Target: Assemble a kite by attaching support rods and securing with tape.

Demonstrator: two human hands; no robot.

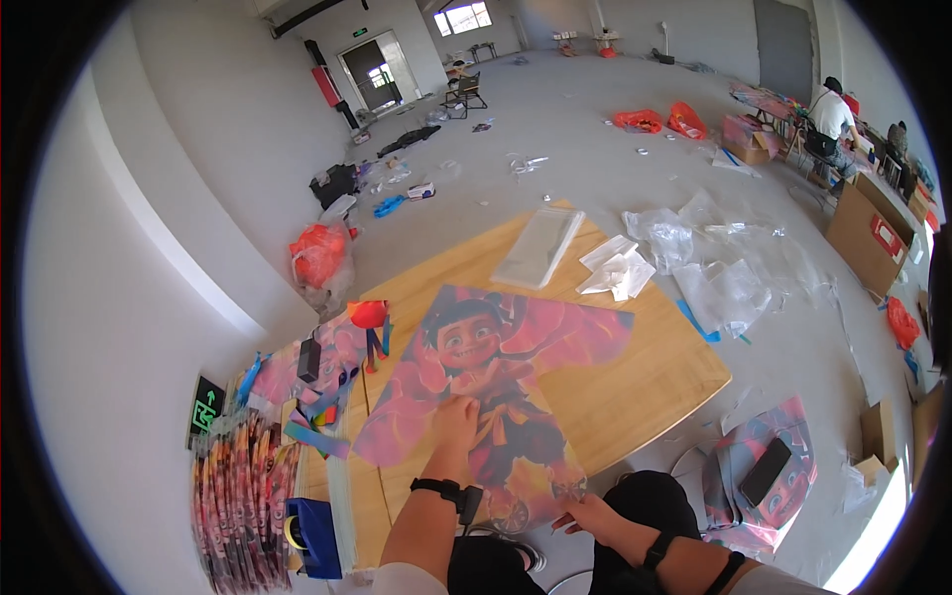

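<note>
A pink kite [496, 387] printed with a cartoon figure lies spread flat on the wooden table [654, 377]. My left hand [456, 421] presses flat on the kite near its middle, fingers apart. My right hand [583, 513] pinches the kite's lower tip at the near table edge. Both wrists wear black bands.
Clear plastic bags [540, 245] and white paper [617, 270] lie at the table's far end. Folded kites and a red spool [369, 315] sit at left, with a blue tape dispenser [315, 535] and a stack of packed kites [243, 496]. Another person [831, 114] sits far right among cardboard boxes [865, 233].
</note>
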